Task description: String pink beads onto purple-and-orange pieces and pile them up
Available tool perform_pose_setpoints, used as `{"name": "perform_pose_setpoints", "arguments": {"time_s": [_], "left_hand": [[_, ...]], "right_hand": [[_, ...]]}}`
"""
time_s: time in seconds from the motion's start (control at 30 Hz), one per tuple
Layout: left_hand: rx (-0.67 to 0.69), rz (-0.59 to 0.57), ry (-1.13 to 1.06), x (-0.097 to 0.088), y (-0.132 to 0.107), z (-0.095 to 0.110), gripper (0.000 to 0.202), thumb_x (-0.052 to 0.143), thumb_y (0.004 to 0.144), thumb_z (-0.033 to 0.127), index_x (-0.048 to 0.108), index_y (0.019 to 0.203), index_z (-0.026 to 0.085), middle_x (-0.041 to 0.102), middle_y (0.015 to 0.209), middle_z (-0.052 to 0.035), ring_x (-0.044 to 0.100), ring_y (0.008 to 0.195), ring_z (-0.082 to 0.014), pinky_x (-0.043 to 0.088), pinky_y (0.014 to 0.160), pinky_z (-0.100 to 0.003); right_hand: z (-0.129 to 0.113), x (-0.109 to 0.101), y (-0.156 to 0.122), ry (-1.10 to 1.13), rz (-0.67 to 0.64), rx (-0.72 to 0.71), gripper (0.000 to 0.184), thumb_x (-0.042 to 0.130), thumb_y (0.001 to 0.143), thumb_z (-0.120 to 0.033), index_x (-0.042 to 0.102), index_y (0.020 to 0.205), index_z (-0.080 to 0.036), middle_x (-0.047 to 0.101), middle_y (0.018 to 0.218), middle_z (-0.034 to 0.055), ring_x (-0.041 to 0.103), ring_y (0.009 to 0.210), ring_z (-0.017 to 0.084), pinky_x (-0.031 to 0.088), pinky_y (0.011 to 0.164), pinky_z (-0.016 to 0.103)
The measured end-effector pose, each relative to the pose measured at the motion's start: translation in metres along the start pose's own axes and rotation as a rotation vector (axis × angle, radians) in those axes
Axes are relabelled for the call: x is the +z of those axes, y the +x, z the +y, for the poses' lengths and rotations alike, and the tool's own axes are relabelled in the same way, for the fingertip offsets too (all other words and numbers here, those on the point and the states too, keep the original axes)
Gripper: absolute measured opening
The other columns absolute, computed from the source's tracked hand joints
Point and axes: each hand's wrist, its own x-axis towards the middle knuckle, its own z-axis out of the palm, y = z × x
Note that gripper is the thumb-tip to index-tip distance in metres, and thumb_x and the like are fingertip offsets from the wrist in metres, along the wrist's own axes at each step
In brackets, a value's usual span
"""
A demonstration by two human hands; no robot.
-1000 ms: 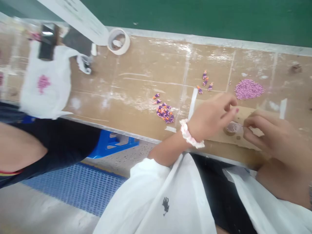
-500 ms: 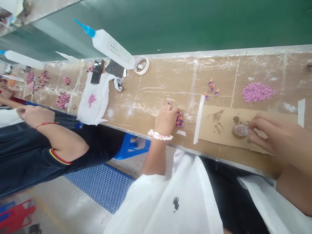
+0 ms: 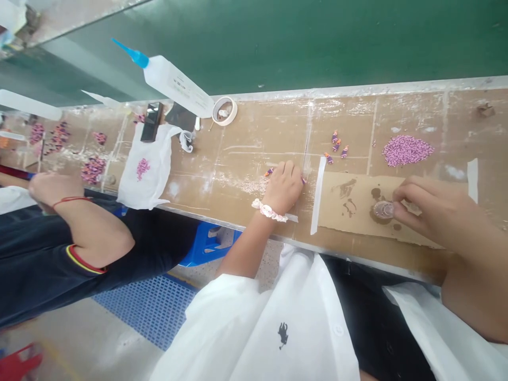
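My left hand [image 3: 284,185] rests palm down on the table, fingers bent and close together over a spot where small purple-and-orange figures lay. One purple piece [image 3: 304,181] peeks out beside the fingers, and another small figure [image 3: 269,172] lies at the hand's other side. Whatever is under the palm is hidden. With thumb and fingers my right hand [image 3: 432,217] pinches the edge of a small clear round cup [image 3: 383,210]. The cup sits on a stained cardboard sheet [image 3: 341,211] with dark wet patches.
Several purple-and-orange figures [image 3: 336,144] lie beyond the cardboard, near a pink bead-like pile [image 3: 408,150]. Leftward are a tape roll [image 3: 216,112], a white bottle with blue nozzle [image 3: 178,84], a phone [image 3: 151,123] and a white cloth [image 3: 146,190]. A co-worker's arm [image 3: 95,227] is at far left.
My left hand has shifted right and now covers the figures seen beside it earlier. My right hand keeps its pinch on the cup. The whole view has moved slightly.
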Motion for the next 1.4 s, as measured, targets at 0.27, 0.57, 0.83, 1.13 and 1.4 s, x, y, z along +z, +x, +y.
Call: {"name": "perform_pose_setpoints", "arguments": {"time_s": [0.27, 0.57, 0.83, 1.13, 1.4], "left_hand": [[0.006, 0.084, -0.140, -0.021, 0.004, 0.002, 0.029, 0.032, 0.097, 0.016, 0.061, 0.095, 0.012, 0.058, 0.096, -0.0136, 0.053, 0.091, -0.0251, 0.046, 0.082, -0.039], [0.271, -0.046, -0.198, -0.013, -0.045, -0.008, 0.013, 0.052, 0.093, 0.022, 0.064, 0.095, 0.017, 0.065, 0.096, -0.0085, 0.054, 0.091, -0.0211, 0.047, 0.086, -0.037], [0.212, -0.013, -0.054, 0.005, -0.042, 0.019, 0.027, 0.035, 0.098, 0.021, 0.060, 0.091, 0.014, 0.066, 0.091, -0.0134, 0.057, 0.087, -0.0242, 0.045, 0.078, -0.038], [0.074, -0.060, -0.261, 0.005, -0.028, 0.038, 0.029, 0.026, 0.099, 0.018, 0.052, 0.085, 0.016, 0.064, 0.086, -0.0126, 0.060, 0.079, -0.0217, 0.046, 0.073, -0.035], [-0.077, -0.155, -1.718, -0.030, 0.001, 0.052, 0.028, 0.054, 0.092, 0.044, 0.053, 0.091, 0.016, 0.051, 0.068, 0.0028, 0.050, 0.056, -0.0070, 0.043, 0.049, -0.020]], "right_hand": [[0.006, 0.004, -0.004, -0.110, 0.021, 0.039, 0.014, 0.053, 0.090, -0.017, 0.046, 0.079, -0.020, 0.056, 0.074, -0.0012, 0.042, 0.054, 0.010, 0.034, 0.051, 0.022], [0.002, 0.004, -0.002, -0.076, 0.032, 0.028, 0.016, 0.054, 0.089, -0.016, 0.045, 0.078, -0.021, 0.056, 0.071, -0.0014, 0.044, 0.055, 0.011, 0.036, 0.054, 0.023], [0.005, 0.003, -0.001, -0.106, 0.060, 0.004, 0.016, 0.057, 0.086, -0.014, 0.046, 0.078, -0.021, 0.059, 0.073, -0.0010, 0.041, 0.053, 0.010, 0.035, 0.050, 0.022], [0.002, 0.001, 0.000, -0.123, 0.070, 0.027, 0.014, 0.058, 0.087, -0.013, 0.048, 0.079, -0.020, 0.061, 0.076, 0.0002, 0.046, 0.056, 0.009, 0.038, 0.052, 0.021], [-0.009, -0.006, 0.006, 0.293, 0.119, 0.124, 0.014, 0.056, 0.086, -0.012, 0.049, 0.079, -0.022, 0.056, 0.071, -0.0027, 0.048, 0.056, 0.010, 0.039, 0.052, 0.023]]}}
